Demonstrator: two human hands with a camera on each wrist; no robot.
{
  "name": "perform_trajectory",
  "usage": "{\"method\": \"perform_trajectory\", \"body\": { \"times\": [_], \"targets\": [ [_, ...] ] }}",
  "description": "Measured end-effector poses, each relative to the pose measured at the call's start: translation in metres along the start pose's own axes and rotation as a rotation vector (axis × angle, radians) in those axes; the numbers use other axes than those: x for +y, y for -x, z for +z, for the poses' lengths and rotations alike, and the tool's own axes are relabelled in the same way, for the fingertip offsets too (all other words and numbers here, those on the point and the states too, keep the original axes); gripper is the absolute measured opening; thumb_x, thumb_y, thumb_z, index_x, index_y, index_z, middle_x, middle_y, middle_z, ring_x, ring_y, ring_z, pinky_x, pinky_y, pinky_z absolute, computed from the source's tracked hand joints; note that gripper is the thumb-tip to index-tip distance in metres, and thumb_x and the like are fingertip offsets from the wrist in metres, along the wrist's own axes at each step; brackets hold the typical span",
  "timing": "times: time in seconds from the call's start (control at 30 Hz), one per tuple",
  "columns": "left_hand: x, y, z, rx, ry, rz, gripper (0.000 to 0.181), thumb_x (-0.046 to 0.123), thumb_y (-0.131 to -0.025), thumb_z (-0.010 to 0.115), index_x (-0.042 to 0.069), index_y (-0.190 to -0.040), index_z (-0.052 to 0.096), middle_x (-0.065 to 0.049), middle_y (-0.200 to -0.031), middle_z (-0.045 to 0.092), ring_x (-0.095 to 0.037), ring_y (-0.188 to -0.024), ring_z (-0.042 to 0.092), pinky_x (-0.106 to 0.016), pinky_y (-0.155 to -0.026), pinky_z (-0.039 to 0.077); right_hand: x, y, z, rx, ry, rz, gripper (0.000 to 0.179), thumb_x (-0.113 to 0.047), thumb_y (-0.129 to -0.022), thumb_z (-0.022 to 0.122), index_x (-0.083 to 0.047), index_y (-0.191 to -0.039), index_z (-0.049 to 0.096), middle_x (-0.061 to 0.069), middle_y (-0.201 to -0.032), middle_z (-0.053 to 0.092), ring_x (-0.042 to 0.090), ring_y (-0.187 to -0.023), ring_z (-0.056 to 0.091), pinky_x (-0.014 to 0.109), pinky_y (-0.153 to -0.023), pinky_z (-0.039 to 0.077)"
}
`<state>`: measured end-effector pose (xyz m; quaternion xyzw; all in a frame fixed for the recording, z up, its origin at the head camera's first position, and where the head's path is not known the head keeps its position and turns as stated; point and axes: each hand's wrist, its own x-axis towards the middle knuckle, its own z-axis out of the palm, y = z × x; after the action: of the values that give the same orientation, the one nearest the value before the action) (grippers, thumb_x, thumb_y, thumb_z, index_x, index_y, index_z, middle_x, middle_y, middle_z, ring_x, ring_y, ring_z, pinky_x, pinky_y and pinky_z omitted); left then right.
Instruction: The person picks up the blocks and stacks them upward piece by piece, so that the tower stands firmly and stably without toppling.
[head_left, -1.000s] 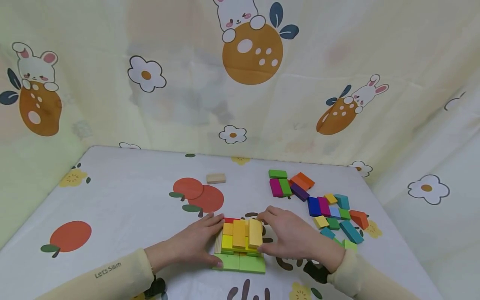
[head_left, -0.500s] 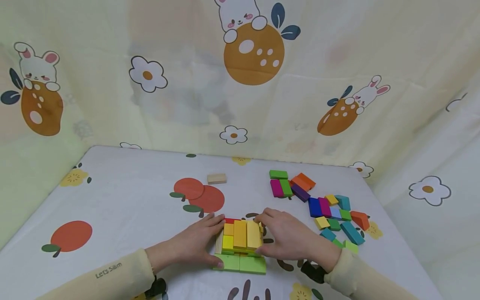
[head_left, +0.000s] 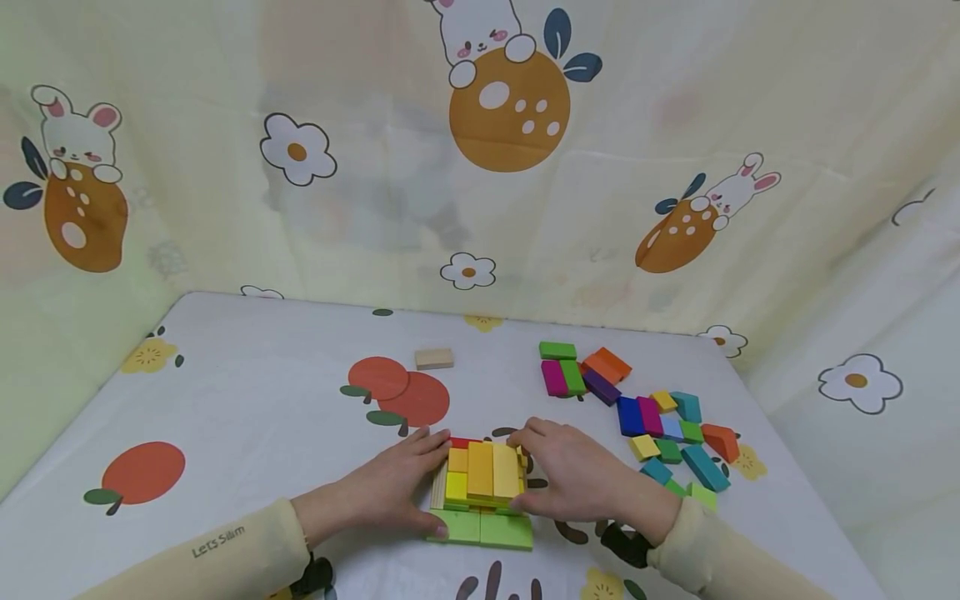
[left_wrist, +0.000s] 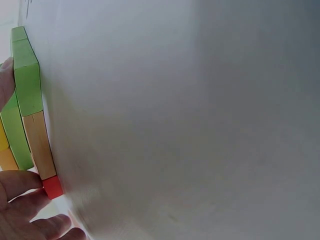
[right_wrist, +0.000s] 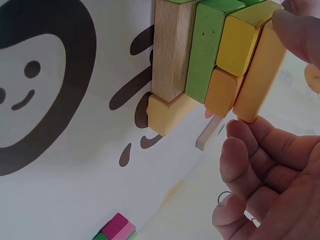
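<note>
A layered stack of coloured wooden blocks stands at the front middle of the table, its yellow and orange pieces uppermost. My right hand pinches a light orange block on top by its two ends, thumb at the near end, fingertip at the far one. It lies alongside a darker orange block. My left hand rests along the stack's left side with fingers spread. Its thumb touches a light green block in front; its other fingertips are at a red block and a plain wood block.
Loose blocks in many colours lie to the right, among them a purple block, a dark blue block and a teal block. One plain wood block sits behind the stack. A printed curtain hangs behind the table.
The light orange block has shifted left with my right hand, closing the gap to the darker orange block beside it. My left hand keeps its place.
</note>
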<state>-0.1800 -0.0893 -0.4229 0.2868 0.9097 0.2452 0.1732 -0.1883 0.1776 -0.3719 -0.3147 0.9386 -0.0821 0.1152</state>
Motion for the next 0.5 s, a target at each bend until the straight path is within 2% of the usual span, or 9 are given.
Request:
{"method": "perform_trajectory", "body": {
  "times": [0.33, 0.5],
  "targets": [
    [0.0004, -0.0003, 0.0003, -0.001, 0.002, -0.001, 0.102, 0.047, -0.074, 0.089, 0.005, -0.155, 0.043, -0.011, -0.166, 0.035, -0.040, -0.155, 0.026, -0.057, -0.121, 0.034, 0.0003, -0.0006, 0.0013, -0.006, 0.003, 0.009, 0.064, -0.049, -0.082, 0.081, -0.011, -0.130, 0.064, 0.001, -0.118, 0.066, 0.013, -0.100, 0.061, 0.039, -0.093, 0.060],
    [0.0003, -0.0001, 0.0005, 0.003, -0.002, 0.002, 0.102, 0.047, -0.074, 0.089, 0.004, -0.154, 0.043, -0.011, -0.166, 0.036, -0.041, -0.155, 0.026, -0.057, -0.121, 0.034, 0.0006, 0.0006, -0.0009, -0.017, -0.018, 0.028, 0.072, -0.055, -0.080, 0.081, -0.011, -0.134, 0.062, 0.002, -0.120, 0.066, 0.016, -0.104, 0.062, 0.042, -0.094, 0.060]
  ]
}}
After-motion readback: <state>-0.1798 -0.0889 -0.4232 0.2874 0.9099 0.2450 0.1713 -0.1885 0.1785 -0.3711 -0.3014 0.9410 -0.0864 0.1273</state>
